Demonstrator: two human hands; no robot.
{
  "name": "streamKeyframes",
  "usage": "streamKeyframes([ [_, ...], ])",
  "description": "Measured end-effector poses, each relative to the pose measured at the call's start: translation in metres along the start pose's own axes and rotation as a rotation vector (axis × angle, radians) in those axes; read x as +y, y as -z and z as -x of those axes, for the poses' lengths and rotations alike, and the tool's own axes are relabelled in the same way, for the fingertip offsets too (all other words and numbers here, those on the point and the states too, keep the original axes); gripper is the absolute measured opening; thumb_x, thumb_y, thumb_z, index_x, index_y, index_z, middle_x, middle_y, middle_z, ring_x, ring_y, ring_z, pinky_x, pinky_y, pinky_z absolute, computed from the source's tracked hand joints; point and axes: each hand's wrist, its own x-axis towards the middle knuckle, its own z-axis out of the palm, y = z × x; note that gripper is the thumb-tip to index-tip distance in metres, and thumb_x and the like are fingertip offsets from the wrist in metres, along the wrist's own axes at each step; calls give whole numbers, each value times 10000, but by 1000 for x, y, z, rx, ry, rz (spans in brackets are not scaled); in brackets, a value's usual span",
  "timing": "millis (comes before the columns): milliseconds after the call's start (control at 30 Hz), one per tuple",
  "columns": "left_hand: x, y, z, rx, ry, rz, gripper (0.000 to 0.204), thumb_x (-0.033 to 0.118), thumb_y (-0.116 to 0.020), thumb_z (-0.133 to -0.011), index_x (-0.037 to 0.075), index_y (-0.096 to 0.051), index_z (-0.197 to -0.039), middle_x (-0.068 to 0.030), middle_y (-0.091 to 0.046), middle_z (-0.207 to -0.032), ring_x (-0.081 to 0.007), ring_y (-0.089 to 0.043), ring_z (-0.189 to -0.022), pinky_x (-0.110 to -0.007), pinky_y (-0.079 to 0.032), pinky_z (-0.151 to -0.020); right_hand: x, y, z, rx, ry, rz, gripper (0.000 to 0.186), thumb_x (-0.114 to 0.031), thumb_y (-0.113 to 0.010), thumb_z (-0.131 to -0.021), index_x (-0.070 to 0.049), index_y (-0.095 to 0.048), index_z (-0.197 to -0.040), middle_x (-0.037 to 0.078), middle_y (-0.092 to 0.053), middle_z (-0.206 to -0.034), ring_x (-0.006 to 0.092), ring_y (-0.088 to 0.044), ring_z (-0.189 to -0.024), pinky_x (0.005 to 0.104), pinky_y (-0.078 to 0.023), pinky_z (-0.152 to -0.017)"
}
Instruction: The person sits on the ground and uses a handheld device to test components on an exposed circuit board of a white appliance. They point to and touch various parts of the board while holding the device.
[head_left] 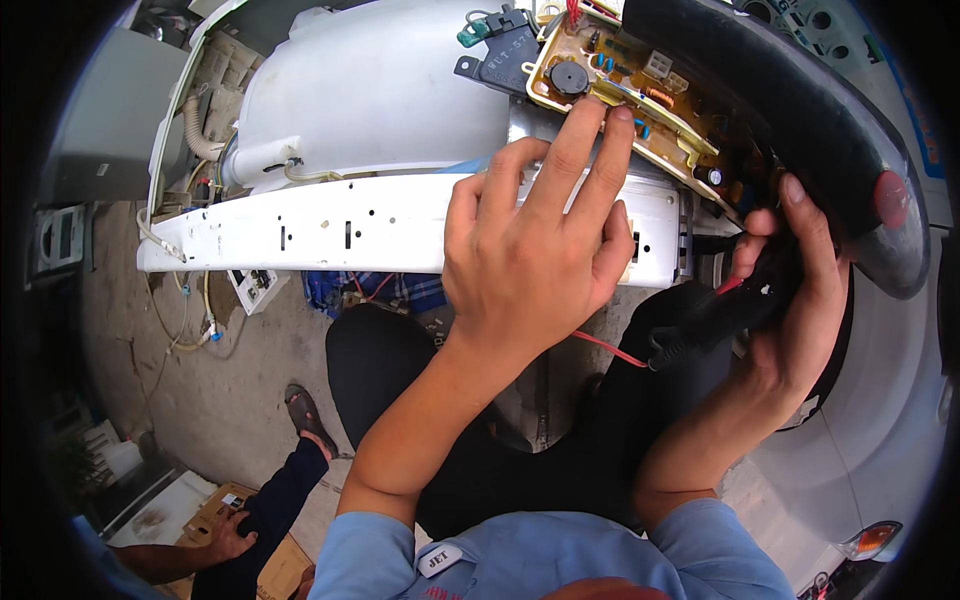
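Observation:
A yellowed circuit board (625,70) in a plastic frame, with a round black buzzer and small parts, rests at the far end of a white metal panel (300,228). My left hand (540,225) reaches over the panel, fingers stretched and apart, its fingertips touching the board's near edge. At the board's right, my right hand (810,250) is wrapped round a black handheld tool (715,315) with a red trigger-like part. A red cord (612,348) runs from its ribbed lower end. The tool's tip is hidden, so I cannot tell whether it touches the board.
Behind the panel lies a large white tub (375,95) with hoses. A black box-shaped part (505,55) sits left of the board. A glossy black curved piece (800,110) overhangs it. A pale vehicle body (850,440) stands right. Another person's hand (232,537) shows lower left.

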Motion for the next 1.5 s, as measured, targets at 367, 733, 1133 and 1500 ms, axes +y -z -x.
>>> streamKeyframes([
  [367, -1, -4, 1, 12, -10, -36, 605, 238, -716, -788, 196, -667, -1389, 27, -594, -1393, -204, -605, -979, -333, -500, -779, -4, -12, 3, -18, -12, 30, 300, -181, -777, -899, 24, -660, -1084, 126, -701, -740, 169, -641, -529, 263, -509, -487],
  [733, -2, -4, 0, 20, -19, -18, 612, 234, -717, -775, 192, -673, -1385, 16, -606, -1371, -207, -609, -960, -333, -499, -765, -4, -9, 3, 18, -22, 39, 276, -158, -757, -930, 18, -647, -1111, 100, -692, -743, 143, -613, -489, 238, -508, -430],
  [1133, -2, -6, -1, 32, -12, -13, 621, 237, -719, -767, 184, -672, -1384, 20, -599, -1405, -206, -607, -955, -344, -501, -757, -5, -9, 0, -30, 43, 96, 311, -196, -782, -900, 28, -662, -1078, 128, -694, -734, 177, -640, -522, 268, -505, -474],
  [1500, -3, -3, 3, 44, 28, -6, 572, 293, -695, -801, 156, -675, -1356, 60, -577, -1435, -203, -586, -1037, -327, -470, -795, -1, -14, 5, -4, 15, 52, 478, -134, -772, -915, -38, -534, -1318, 69, -644, -779, 113, -598, -517, 212, -505, -410],
])
